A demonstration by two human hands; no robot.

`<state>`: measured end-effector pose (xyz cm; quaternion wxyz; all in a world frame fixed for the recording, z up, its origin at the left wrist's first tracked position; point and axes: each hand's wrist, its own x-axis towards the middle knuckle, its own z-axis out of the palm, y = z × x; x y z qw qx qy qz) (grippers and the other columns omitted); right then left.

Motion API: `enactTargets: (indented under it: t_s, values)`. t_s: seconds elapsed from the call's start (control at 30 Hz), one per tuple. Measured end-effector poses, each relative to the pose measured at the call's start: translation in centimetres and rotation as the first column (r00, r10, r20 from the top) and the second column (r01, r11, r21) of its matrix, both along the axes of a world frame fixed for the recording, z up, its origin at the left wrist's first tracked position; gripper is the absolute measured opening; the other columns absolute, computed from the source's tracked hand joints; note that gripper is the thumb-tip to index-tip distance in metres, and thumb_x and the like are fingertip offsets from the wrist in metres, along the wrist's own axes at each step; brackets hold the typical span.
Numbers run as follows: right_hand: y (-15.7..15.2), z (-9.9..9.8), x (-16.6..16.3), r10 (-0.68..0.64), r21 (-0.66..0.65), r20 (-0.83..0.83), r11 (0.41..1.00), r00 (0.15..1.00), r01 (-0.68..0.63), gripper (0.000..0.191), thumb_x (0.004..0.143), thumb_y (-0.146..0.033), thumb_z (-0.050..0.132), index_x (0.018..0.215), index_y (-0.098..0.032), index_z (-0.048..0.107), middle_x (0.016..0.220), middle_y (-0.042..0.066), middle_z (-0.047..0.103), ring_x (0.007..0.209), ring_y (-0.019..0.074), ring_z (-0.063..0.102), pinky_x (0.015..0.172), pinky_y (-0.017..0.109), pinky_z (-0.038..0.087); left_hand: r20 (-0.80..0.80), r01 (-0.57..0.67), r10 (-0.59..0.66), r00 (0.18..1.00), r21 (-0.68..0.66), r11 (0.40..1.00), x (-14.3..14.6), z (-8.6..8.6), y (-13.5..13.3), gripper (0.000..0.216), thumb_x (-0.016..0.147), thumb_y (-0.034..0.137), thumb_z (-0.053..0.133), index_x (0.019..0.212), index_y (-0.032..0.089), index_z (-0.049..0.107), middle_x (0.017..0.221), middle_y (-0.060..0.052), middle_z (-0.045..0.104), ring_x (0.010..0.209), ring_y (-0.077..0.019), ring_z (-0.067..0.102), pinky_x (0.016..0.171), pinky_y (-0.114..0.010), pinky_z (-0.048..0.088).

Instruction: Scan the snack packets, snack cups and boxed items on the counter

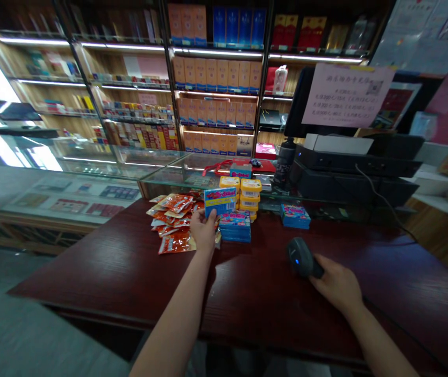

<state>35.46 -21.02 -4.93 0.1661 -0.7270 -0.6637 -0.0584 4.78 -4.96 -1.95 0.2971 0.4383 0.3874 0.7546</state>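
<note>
My left hand (204, 230) pinches a flat blue packet (220, 202) by its lower left corner, holding it up above a stack of similar blue packets (235, 228). A barcode shows on the held packet. Glossy orange snack bags (174, 243) lie in a heap left of that stack, partly behind my fingers. Yellow-lidded tubs (250, 188) are piled just behind. Over the right part of the table my right hand (339, 285) grips a dark barcode scanner (301, 257) by its handle; a small blue light glows on it. Farther back sits a smaller stack of blue packets (295, 215).
The dark red wooden table (129, 283) meets a glass display counter (109, 152) at the back. A monitor (302, 99) with a paper notice stands at the back right above black equipment (341, 183). Lit shelves with boxes (216, 73) line the wall.
</note>
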Motion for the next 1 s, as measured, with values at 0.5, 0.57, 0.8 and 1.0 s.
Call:
enactTargets:
  t_s: [0.5,0.57,0.8,1.0]
  values:
    - [0.7,5.8,-8.0,0.147,0.102,-0.961,0.975,0.233,-0.196,0.04,0.061,-0.05,0.077,0.071,-0.016,0.059,0.044,-0.006,0.05,0.035,0.0088,0.043,0.037,0.022,0.033,0.247,0.131,-0.114,0.962,-0.055,0.99,0.6,-1.1,0.6,0.039,0.06,0.039,0.077,0.079,0.015,0.053,0.076,0.0,0.065,0.069,-0.0133,0.065,0.073,-0.033,0.057]
    - [0.5,6.0,-8.1,0.134,0.094,-0.97,0.976,0.201,-0.196,0.041,0.06,-0.051,0.077,0.072,-0.016,0.06,0.043,-0.006,0.049,0.035,0.0085,0.042,0.037,0.021,0.033,0.235,0.107,-0.088,0.968,-0.071,0.992,0.7,-1.1,0.7,0.036,0.061,0.037,0.076,0.077,0.015,0.053,0.071,0.001,0.063,0.067,-0.0132,0.064,0.073,-0.033,0.057]
    - [0.1,6.2,-7.9,0.113,0.08,-0.976,0.981,0.185,-0.178,0.04,0.059,-0.05,0.079,0.073,-0.016,0.06,0.044,-0.006,0.049,0.037,0.0089,0.042,0.037,0.022,0.034,0.238,0.107,-0.088,0.967,-0.067,0.992,0.8,-1.2,0.8,0.034,0.061,0.035,0.075,0.078,0.015,0.054,0.074,0.001,0.063,0.068,-0.013,0.064,0.072,-0.033,0.057]
    - [0.1,5.9,-6.9,0.193,0.105,-0.903,0.965,0.384,-0.239,0.032,0.068,-0.047,0.071,0.075,-0.018,0.062,0.047,-0.003,0.055,0.041,0.0126,0.049,0.043,0.025,0.039,0.234,0.125,-0.11,0.966,-0.049,0.991,0.7,-1.0,0.4,0.037,0.061,0.037,0.076,0.08,0.016,0.052,0.08,-0.001,0.065,0.071,-0.0137,0.065,0.074,-0.033,0.056]
